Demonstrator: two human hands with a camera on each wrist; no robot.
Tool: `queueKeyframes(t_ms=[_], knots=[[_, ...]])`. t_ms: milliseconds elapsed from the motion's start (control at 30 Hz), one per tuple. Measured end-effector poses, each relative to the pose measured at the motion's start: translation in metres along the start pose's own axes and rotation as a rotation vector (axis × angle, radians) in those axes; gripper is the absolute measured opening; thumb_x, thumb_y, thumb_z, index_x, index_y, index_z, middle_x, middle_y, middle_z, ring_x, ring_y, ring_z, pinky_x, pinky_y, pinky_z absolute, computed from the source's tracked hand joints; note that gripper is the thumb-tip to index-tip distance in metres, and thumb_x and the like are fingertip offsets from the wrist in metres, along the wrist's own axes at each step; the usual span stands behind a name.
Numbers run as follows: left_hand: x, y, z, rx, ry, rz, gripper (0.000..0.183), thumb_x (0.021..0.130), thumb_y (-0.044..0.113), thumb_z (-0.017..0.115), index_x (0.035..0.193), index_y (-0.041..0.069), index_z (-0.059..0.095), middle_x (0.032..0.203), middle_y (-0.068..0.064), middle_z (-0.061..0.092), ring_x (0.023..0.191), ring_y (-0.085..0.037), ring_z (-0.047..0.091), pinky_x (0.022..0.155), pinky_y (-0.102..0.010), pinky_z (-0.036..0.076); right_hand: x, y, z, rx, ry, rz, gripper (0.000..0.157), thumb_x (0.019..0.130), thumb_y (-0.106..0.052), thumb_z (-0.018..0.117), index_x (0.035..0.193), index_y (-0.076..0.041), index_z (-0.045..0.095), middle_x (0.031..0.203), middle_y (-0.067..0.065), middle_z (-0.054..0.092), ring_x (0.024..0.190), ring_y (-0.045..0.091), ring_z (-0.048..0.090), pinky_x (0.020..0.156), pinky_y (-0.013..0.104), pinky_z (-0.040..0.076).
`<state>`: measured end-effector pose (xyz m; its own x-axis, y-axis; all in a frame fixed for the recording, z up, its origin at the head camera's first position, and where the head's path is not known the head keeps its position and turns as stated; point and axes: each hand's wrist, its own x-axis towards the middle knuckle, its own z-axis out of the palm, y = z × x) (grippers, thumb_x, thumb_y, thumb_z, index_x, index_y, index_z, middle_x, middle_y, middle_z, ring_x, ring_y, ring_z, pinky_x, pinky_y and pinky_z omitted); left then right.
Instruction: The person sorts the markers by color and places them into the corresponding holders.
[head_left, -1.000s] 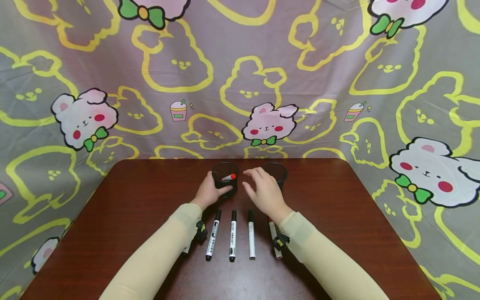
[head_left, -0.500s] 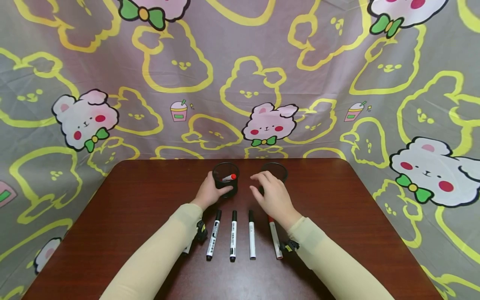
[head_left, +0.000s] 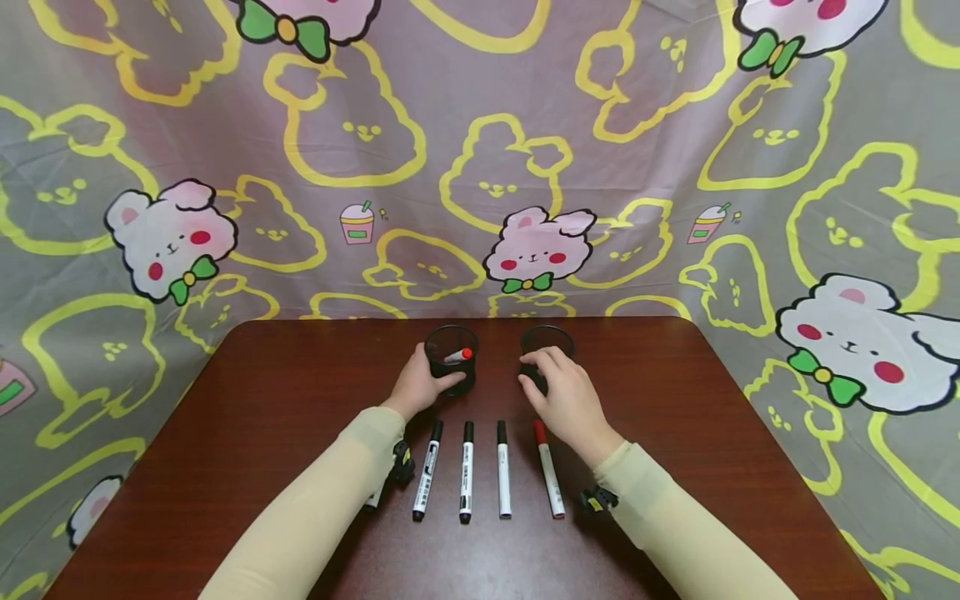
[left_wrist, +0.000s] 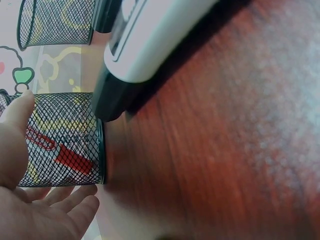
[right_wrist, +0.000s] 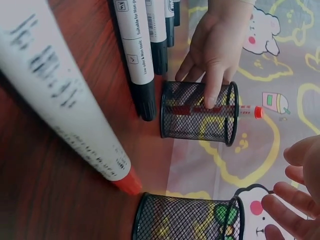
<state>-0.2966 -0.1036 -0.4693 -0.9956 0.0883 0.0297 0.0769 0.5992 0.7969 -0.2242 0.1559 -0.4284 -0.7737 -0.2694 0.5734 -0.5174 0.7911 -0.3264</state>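
Observation:
My left hand (head_left: 415, 385) holds a black mesh pen cup (head_left: 467, 377) by its side, thumb in front and fingers behind. Inside that cup leans a red-capped marker (head_left: 459, 355), seen through the mesh in both wrist views. A second mesh pen cup (right_wrist: 185, 217) stands to the right. My right hand (head_left: 572, 404) is in front of this cup with relaxed fingers and nothing in its grasp. The right wrist view shows a gap between its fingers and the cup's rim. Nearest to the right forearm lies a red-capped white marker (head_left: 551, 479).
Across the middle of the brown table (head_left: 675, 450) lie black-capped white markers: one at left (head_left: 425, 479), a middle marker (head_left: 467, 475) and a right marker (head_left: 503, 479). Another marker (head_left: 373, 500) is mostly hidden under the left forearm. A patterned cloth (head_left: 637, 167) hangs behind the table.
My right hand has moved right, from between the two cups to the front of the right cup, uncovering the red-capped marker on the table. The left hand and its cup stay put.

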Motion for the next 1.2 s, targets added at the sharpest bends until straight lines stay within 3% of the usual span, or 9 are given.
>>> queueKeyframes(t_ms=[767, 1000, 1200], knots=[[0.001, -0.001, 0.0, -0.006, -0.014, 0.001, 0.083, 0.088, 0.037, 0.083, 0.145, -0.001, 0.037, 0.139, -0.021, 0.057, 0.131, -0.035, 0.057, 0.111, -0.051, 0.046, -0.023, 0.0, -0.014, -0.021, -0.03, 0.023, 0.027, 0.091, -0.019, 0.079, 0.116, -0.01, 0.072, 0.112, 0.006, 0.068, 0.091, 0.02, 0.066, 0.081, 0.046, 0.053], [0.001, -0.001, 0.0, -0.011, -0.016, -0.002, 0.084, 0.088, 0.037, 0.083, 0.146, -0.001, 0.037, 0.14, -0.02, 0.056, 0.131, -0.035, 0.057, 0.111, -0.052, 0.046, -0.03, 0.001, -0.019, -0.049, -0.011, -0.018, 0.026, 0.09, -0.018, 0.08, 0.114, -0.011, 0.072, 0.11, 0.004, 0.068, 0.087, 0.02, 0.064, 0.082, 0.046, 0.053], [-0.001, -0.002, -0.001, -0.023, -0.021, -0.004, 0.083, 0.088, 0.035, 0.083, 0.147, -0.001, 0.036, 0.142, -0.02, 0.055, 0.133, -0.035, 0.055, 0.112, -0.052, 0.045, -0.038, -0.003, -0.021, -0.057, -0.028, -0.061, 0.024, 0.091, -0.019, 0.079, 0.113, -0.013, 0.072, 0.109, 0.001, 0.068, 0.098, 0.022, 0.069, 0.085, 0.049, 0.055]])
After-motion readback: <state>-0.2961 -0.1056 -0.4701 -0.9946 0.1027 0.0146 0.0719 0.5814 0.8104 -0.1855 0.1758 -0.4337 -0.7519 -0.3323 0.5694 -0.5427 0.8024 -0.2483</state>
